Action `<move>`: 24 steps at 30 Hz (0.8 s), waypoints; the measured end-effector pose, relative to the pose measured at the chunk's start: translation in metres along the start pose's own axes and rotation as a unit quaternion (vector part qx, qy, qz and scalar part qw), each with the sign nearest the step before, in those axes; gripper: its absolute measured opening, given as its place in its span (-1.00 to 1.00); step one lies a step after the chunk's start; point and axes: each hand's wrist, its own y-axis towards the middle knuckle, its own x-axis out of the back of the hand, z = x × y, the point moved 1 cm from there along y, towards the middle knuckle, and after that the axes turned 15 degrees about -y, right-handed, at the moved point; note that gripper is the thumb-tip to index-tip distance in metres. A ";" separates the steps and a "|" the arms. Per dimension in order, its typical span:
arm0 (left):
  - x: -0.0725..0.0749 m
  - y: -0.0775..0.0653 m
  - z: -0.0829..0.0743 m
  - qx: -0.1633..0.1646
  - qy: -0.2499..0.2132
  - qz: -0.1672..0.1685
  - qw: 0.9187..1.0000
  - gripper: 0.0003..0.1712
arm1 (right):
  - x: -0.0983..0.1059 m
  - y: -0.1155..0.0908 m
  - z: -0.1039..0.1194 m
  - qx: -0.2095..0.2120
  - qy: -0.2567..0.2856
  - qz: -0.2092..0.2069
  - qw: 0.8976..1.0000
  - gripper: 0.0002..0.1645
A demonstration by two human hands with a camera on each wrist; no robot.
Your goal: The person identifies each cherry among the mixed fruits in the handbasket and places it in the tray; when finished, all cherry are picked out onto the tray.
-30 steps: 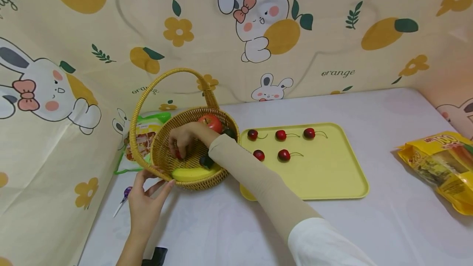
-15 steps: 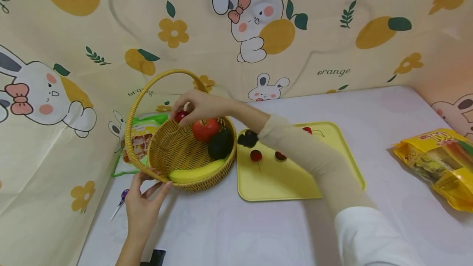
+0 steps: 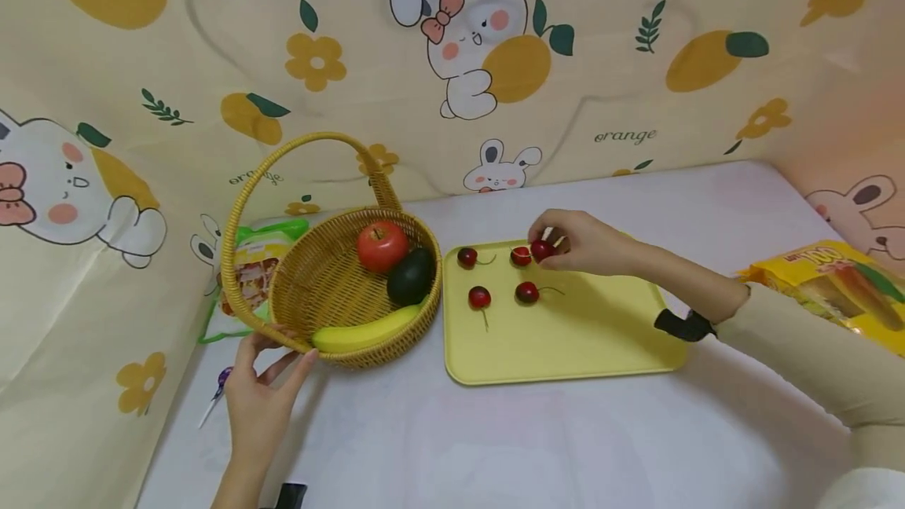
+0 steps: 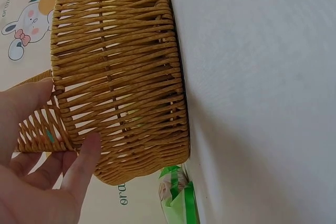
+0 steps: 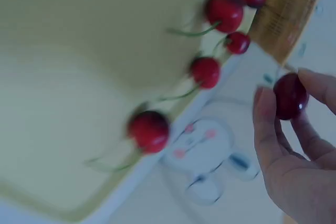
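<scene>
My right hand (image 3: 583, 243) pinches a dark red cherry (image 5: 291, 96) between thumb and fingers, above the back of the yellow tray (image 3: 566, 352). Several more cherries with stems lie on the tray, among them one at the front left (image 3: 479, 297) and one at the back left (image 3: 467, 258). In the right wrist view, another cherry (image 5: 149, 131) lies near the tray's edge; the hand hides it in the head view. My left hand (image 3: 263, 387) grips the rim of the wicker basket (image 4: 121, 77) at the handle's base. The basket holds a red apple (image 3: 382, 247), an avocado (image 3: 411, 276) and a banana (image 3: 368, 332).
A green-edged snack bag (image 3: 247, 273) lies behind the basket's left side. A lollipop (image 3: 218, 391) rests near the left wall. On the right lies a yellow snack bag (image 3: 834, 285), partly behind the right arm. Patterned cloth walls stand at the back and sides.
My right hand has come up out of the basket with a cherry and moved right, over the tray. The left hand keeps its grip on the basket. The view has shifted slightly right.
</scene>
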 end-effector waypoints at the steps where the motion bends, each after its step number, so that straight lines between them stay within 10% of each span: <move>1: 0.000 0.000 -0.001 0.000 -0.001 -0.001 1.000 -0.44 | 0.002 -0.008 -0.006 -0.008 -0.005 -0.003 1.000 -0.66; 10: -0.002 -0.001 -0.001 0.003 0.008 -0.008 1.000 -0.42 | 0.003 -0.051 -0.035 -0.051 -0.010 0.001 0.999 -0.70; 24: -0.003 -0.002 -0.004 0.009 0.022 -0.010 1.000 -0.42 | -0.009 -0.061 -0.049 -0.054 -0.078 0.036 0.995 -0.74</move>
